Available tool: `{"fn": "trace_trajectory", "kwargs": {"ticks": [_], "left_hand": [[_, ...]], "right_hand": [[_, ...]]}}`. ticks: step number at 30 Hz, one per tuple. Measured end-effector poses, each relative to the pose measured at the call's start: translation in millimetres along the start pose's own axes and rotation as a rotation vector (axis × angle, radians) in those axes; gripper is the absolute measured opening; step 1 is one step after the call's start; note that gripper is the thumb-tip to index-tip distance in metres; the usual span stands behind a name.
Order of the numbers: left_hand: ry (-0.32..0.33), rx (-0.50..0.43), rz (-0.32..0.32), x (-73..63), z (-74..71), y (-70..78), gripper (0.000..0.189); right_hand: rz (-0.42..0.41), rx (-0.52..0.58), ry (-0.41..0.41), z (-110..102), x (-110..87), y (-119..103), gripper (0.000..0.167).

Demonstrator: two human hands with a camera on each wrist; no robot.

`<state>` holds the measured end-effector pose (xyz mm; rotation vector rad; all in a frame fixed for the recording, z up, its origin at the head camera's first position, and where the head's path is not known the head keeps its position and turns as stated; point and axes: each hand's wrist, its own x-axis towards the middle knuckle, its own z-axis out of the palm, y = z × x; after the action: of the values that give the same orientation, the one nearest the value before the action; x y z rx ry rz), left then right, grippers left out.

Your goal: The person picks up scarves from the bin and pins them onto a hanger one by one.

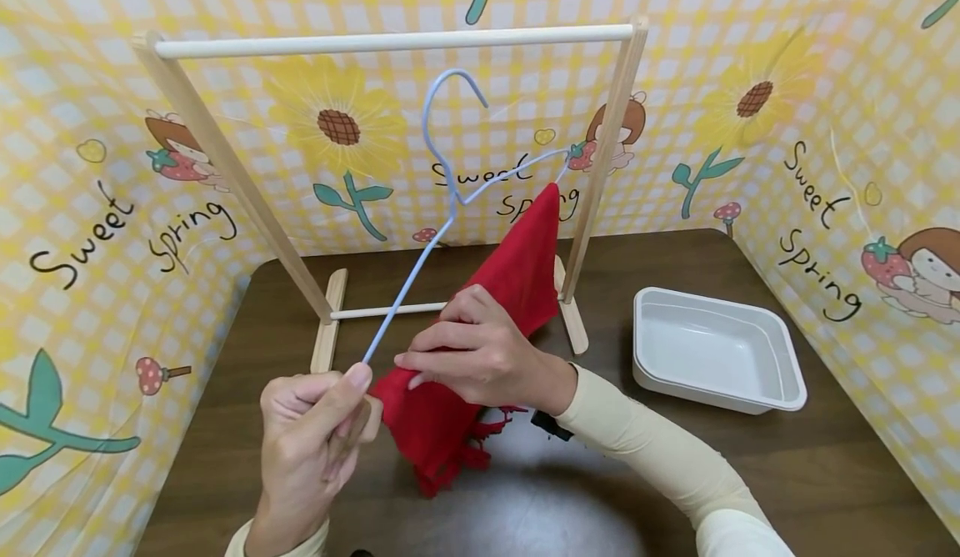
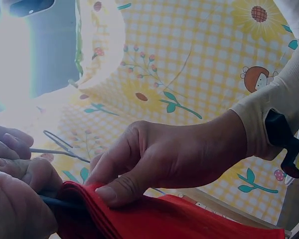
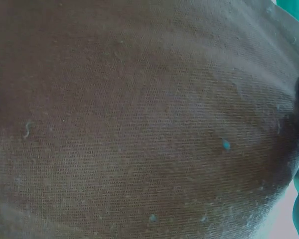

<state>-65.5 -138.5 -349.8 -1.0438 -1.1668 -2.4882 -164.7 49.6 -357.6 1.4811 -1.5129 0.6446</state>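
Note:
A light blue wire hanger [image 1: 412, 277] is tilted in front of the rack, its hook up and free of the rail. My left hand [image 1: 311, 440] grips the hanger's near end. A red fringed cloth, like a scarf [image 1: 525, 265], drapes over the hanger's lower bar, its fringe hanging below. My right hand [image 1: 480, 348] lies on the scarf close to the left hand. In the left wrist view, the right thumb and fingers pinch the scarf's folded layers [image 2: 154, 214] beside the hanger bar. Close fabric [image 3: 139, 119] fills most of the right wrist view and hides that hand.
A wooden rack with a white top rail [image 1: 397, 42] stands behind the hanger on the brown table [image 1: 225, 457]. To the right sits a white plastic tub [image 1: 716, 353]. Yellow checked cloth [image 1: 67, 165] walls in the back and sides.

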Motion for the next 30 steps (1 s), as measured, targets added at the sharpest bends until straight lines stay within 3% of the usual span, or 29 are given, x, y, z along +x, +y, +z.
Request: {"fn": "trace_trajectory", "kwargs": {"ticks": [10, 13, 16, 19, 24, 26, 30], "left_hand": [[-0.009, -0.008, -0.013, 0.6, -0.8, -0.2, 0.049], [-0.009, -0.028, -0.001, 1.1, -0.9, 1.1, 0.048], [-0.026, -0.049, 0.022, 2.2, -1.4, 3.8, 0.047], [-0.036, -0.066, 0.044, 3.3, -1.9, 7.3, 0.046], [-0.039, -0.091, 0.071, 5.1, -0.8, 11.0, 0.046], [-0.044, -0.1, 0.083, 6.3, 0.1, 11.7, 0.045], [-0.034, -0.119, 0.101, 7.1, 1.1, 12.3, 0.045]], "right_hand": [[-0.005, -0.073, -0.035, 9, -8.0, -4, 0.03], [-0.01, -0.08, -0.005, 3, -11.7, -3, 0.033], [0.021, -0.014, 0.049, -8, -17.9, 2, 0.033], [0.106, 0.097, 0.097, -21, -26.9, 10, 0.031], [0.345, 0.203, 0.104, -40, -51.0, 22, 0.029], [0.441, 0.234, 0.054, -44, -62.9, 24, 0.03], [0.572, 0.262, -0.108, -47, -86.5, 26, 0.018]]}}
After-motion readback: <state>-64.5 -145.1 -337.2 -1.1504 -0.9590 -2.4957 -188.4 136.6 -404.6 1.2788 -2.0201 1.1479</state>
